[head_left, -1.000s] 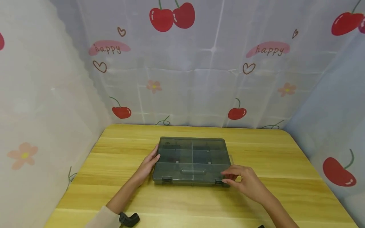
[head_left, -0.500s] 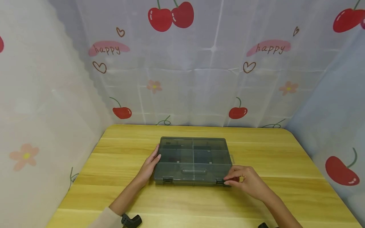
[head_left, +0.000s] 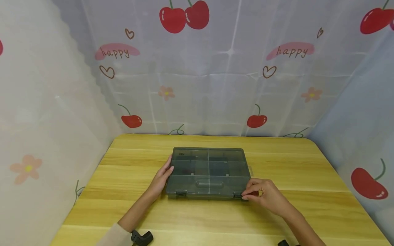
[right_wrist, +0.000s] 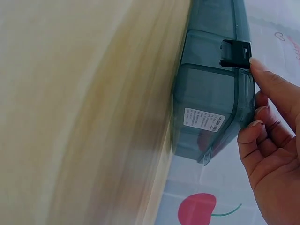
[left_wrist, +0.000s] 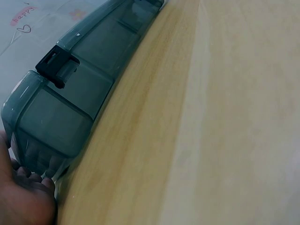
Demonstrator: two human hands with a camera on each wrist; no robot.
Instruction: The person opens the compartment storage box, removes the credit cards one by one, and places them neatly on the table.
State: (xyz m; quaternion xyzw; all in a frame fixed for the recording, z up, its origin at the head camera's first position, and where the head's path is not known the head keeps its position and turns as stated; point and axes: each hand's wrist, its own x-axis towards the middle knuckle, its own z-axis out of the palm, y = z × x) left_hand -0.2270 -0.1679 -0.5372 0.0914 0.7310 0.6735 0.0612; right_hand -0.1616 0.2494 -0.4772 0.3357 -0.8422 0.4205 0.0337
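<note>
A flat, see-through dark storage box [head_left: 197,167] lies on the table with its lid down. Dividers show through the lid, and small dark contents cannot be made out. Two black latches sit on its front edge, the left latch [left_wrist: 58,65] and the right latch [right_wrist: 236,53]. My left hand [head_left: 159,179] holds the box's left side, thumb by the lid's edge, fingers against the side wall. At the front right corner, my right hand [head_left: 266,196] has its thumb at the right latch's edge and its other fingers bent against the lid's rim.
The wooden table [head_left: 123,177] reaches back to a cherry-printed curtain [head_left: 197,85], which also hangs at both sides. A black wrist mount [head_left: 142,238] is on the left forearm. A white printed label [right_wrist: 204,119] is on the box's right side.
My right thumb and fingers have drawn closer together at the front right corner, mostly in the first half second. My left hand keeps its hold. The view has shifted slightly.
</note>
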